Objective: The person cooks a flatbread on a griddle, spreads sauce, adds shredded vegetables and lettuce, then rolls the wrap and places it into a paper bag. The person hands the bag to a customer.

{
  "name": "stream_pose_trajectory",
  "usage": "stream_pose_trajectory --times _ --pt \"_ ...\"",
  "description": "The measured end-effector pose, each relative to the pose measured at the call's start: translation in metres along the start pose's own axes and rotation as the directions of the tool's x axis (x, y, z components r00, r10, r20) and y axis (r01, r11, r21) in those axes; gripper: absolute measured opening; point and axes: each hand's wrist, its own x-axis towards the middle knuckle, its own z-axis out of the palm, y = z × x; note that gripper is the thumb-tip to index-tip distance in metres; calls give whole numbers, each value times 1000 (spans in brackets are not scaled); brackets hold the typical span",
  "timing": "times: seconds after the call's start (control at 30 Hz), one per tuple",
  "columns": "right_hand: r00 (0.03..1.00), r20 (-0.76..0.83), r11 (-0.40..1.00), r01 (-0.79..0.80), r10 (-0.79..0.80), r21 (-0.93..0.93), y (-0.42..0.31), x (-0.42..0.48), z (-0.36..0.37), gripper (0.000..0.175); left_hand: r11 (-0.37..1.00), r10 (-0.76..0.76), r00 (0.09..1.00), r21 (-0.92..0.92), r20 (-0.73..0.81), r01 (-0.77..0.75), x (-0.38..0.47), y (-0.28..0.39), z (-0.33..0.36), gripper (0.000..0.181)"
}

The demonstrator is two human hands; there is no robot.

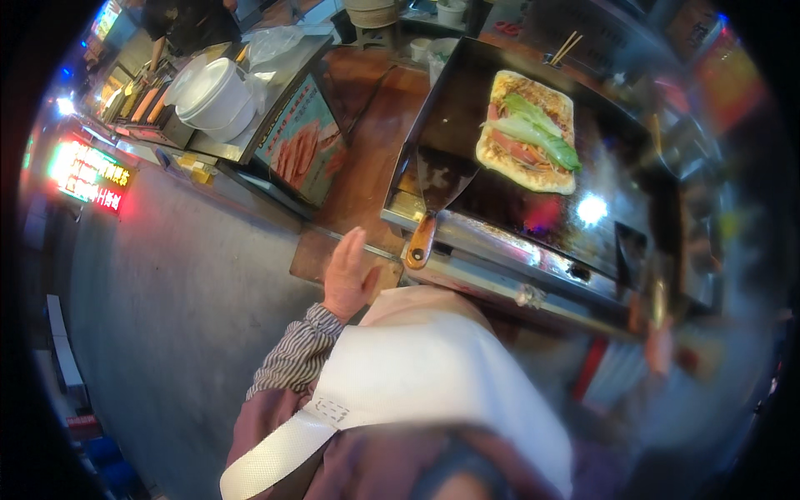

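Note:
On the dark metal griddle (456, 131) lies a flatbread (503, 165) topped with green lettuce (544, 131) and shredded filling. A wide metal scraper (437, 181) rests at the griddle's near left corner, its wooden handle over the front edge. My left hand (347, 275) is raised beside that corner, fingers extended and holding nothing. At the lower right, my right hand (658, 350) is blurred, near what looks like a handle (659, 303); its grip is unclear. A second dark scraper blade (630, 250) stands near the griddle's front right.
A cart (300, 56) at the upper left bears a white lidded bucket (215, 100) and sausages (147, 105). Another person (187, 25) stands behind it. Wooden sticks (565, 49) stand at the griddle's back edge. A lit sign (90, 175) glows at left.

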Motion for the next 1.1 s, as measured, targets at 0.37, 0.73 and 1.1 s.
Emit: stream_pose_trajectory --times 0.37,0.73,1.1 --pt "994 86 989 80 -69 -126 31 16 14 55 949 307 937 -126 166 -289 78 58 -5 60" --pt "999 41 999 32 -30 -43 1 0 3 48 947 317 881 -172 351 -272 72 82 -11 47" --pt "981 -175 980 116 -88 162 -41 -18 -44 34 931 364 829 -178 426 -318 78 106 -3 45"
